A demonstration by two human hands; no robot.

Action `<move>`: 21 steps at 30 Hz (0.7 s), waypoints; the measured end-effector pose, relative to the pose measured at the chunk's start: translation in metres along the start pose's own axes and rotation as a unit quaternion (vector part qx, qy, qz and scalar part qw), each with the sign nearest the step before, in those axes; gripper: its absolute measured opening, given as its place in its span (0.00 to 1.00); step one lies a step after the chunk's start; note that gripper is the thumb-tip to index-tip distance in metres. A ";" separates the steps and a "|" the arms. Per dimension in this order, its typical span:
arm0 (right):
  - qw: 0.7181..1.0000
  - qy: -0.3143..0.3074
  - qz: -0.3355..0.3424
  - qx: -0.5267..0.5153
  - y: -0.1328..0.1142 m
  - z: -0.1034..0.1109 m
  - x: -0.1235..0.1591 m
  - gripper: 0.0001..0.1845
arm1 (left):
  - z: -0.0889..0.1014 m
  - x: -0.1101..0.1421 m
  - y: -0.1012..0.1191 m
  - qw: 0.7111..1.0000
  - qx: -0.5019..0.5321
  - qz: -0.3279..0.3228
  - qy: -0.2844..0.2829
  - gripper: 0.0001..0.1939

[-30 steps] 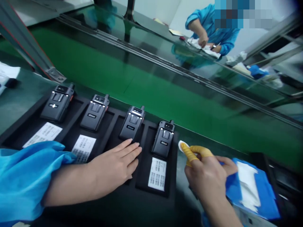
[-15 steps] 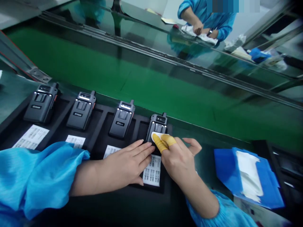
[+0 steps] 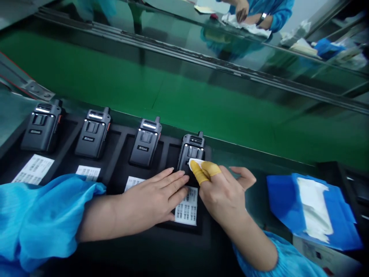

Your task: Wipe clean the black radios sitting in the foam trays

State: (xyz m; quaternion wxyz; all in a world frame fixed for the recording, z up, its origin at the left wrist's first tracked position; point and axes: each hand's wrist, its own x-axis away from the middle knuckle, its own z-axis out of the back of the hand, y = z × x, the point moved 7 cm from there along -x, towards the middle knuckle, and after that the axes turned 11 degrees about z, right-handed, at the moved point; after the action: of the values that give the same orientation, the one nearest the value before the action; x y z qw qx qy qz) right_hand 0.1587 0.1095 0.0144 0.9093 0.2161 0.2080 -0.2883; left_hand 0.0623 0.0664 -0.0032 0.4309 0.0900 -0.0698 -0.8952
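Note:
Several dark grey two-way radios lie in a row in a black tray (image 3: 108, 169). At the row's right end, my right hand (image 3: 223, 188), with yellow finger cots on two fingers, pinches a small white cloth (image 3: 193, 160) against the face of one radio (image 3: 184, 150). That radio's lower part is partly covered. My left hand (image 3: 157, 196) lies flat with fingers stretched, its fingertips at the radio's lower end, partly over a white barcode label sheet (image 3: 186, 211). The neighbouring radio (image 3: 144, 144) shows a "Riton" badge.
Right of the tray lies a blue wrapper (image 3: 343, 219) with white cloth (image 3: 314, 204) on it. A dark tray stands at the far right. Beyond the green bench surface (image 3: 201, 104) runs a metal rail (image 3: 161, 52); behind it a person in blue handles white cloth (image 3: 245, 27).
My right hand and the white cloth have shifted slightly right on the radio, uncovering part of its badge. My left hand stays flat. The whole view has tilted down a little.

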 end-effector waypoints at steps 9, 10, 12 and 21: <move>0.999 0.034 0.018 -0.001 -0.006 0.000 -0.004 0.18 | -0.003 0.000 -0.003 0.999 0.000 0.010 -0.037 0.25; 0.999 0.032 0.010 0.002 -0.005 0.001 -0.001 0.19 | -0.002 -0.001 -0.003 0.999 -0.004 0.012 -0.034 0.25; 1.000 0.023 -0.004 0.013 -0.001 0.002 0.004 0.19 | -0.002 -0.001 -0.003 0.999 -0.009 0.012 -0.034 0.25; 0.975 0.095 -0.197 -0.036 0.046 0.017 0.075 0.09 | 0.001 -0.001 -0.004 0.998 -0.010 0.000 -0.060 0.27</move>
State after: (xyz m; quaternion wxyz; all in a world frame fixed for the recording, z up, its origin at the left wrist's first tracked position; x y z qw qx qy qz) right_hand 0.2473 0.1029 0.0033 0.8177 0.1641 0.3426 -0.4326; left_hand 0.0596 0.0703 -0.0032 0.4265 0.0313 -0.0863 -0.8998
